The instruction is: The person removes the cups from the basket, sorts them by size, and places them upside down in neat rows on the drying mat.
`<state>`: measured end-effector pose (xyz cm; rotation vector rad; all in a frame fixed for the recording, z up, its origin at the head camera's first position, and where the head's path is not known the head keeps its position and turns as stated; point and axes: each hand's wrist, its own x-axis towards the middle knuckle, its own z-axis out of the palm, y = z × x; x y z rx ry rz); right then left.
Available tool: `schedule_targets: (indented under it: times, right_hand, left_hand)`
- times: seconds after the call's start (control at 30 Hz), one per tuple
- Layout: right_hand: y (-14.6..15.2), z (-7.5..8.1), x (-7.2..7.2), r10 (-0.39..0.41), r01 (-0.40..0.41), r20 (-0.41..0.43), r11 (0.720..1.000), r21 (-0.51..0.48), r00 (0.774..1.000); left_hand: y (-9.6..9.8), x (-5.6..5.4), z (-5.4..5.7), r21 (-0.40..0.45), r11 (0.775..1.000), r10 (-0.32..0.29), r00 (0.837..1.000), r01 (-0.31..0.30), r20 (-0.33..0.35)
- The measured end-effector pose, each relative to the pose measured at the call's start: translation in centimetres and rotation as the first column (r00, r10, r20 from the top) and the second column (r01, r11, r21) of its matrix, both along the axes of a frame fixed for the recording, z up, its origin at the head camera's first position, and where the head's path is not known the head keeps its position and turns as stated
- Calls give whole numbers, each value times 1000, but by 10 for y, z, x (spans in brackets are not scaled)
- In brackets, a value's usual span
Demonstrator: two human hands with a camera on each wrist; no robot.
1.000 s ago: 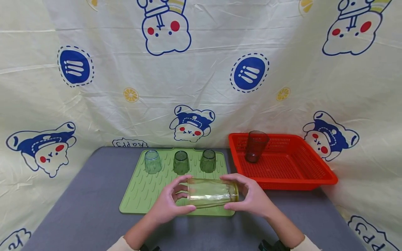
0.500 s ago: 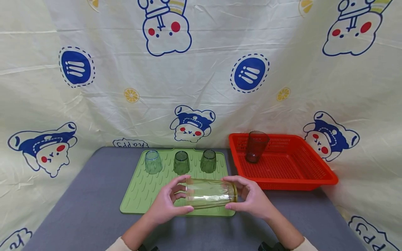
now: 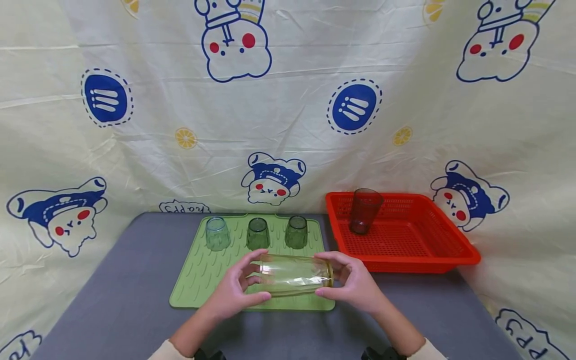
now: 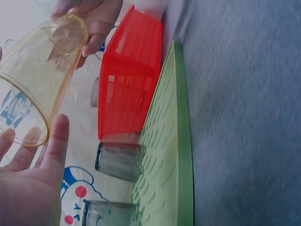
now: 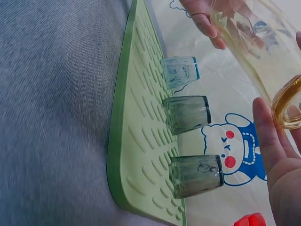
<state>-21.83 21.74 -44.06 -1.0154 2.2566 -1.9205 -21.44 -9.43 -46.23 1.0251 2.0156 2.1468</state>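
a clear yellow glass (image 3: pixel 294 275) is held on its side, raised over the near part of a green ridged mat (image 3: pixel 193 290). the left hand (image 3: pixel 236 285) grips its open mouth end, thumb along the near side and fingers at the far edge; the right hand (image 3: pixel 355 282) pinches the thicker base end the same way. the mat lies on a grey surface (image 3: pixel 121 290), and along its far edge three small glasses stand in a row, apart from one another: a pale blue glass (image 3: pixel 218 235) at the left, then a dark middle glass (image 3: pixel 258 235) and a dark right-hand glass (image 3: pixel 296 233). just right of the mat is a red basket (image 3: pixel 445 261) with a tall dark glass (image 3: pixel 365 211) in its left part, rising past the rim. behind everything hangs a whitish cloth (image 3: pixel 288 120) printed with blue-outlined bears and orange slices.
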Motion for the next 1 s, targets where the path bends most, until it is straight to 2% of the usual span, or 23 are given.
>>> schedule_targets:
  times: [0.2,0.37,0.47,0.53,0.57,0.63,0.73,0.83,1.0]
  right_hand:
    - [-10,-10,-6,-4,5,23,998,-59,1000]
    - [-16,-16,-10,-16,20,41,995,-95,999]
    - [-19,-17,-12,-43,48,50,993,-105,998]
    - [-21,-17,-13,-62,67,55,992,-109,997]
    - [-22,-16,-14,-70,76,60,991,-112,996]
    - [-24,-16,-15,-82,89,63,989,-117,995]
    - [-26,-18,-18,-101,109,72,986,-124,992]
    - [-28,-20,-22,-115,125,74,983,-137,991]
    - [-31,-20,-28,-139,150,82,977,-150,987]
  left_hand:
    - [-10,-5,-2,-98,995,18,1000,-16,18]
    - [-23,-8,-4,-210,976,60,998,-54,25]
    - [-32,-11,-7,-272,959,83,997,-82,-10]
    - [-39,-14,-11,-327,938,104,993,-116,-54]
    - [-43,-15,-13,-363,921,119,990,-139,-79]
    - [-52,-18,-17,-445,873,155,979,-199,-134]
    - [-65,-20,-21,-564,773,203,956,-290,-213]
    - [-77,-22,-24,-633,690,235,936,-351,-262]
    - [-96,-24,-27,-691,585,272,906,-424,-326]
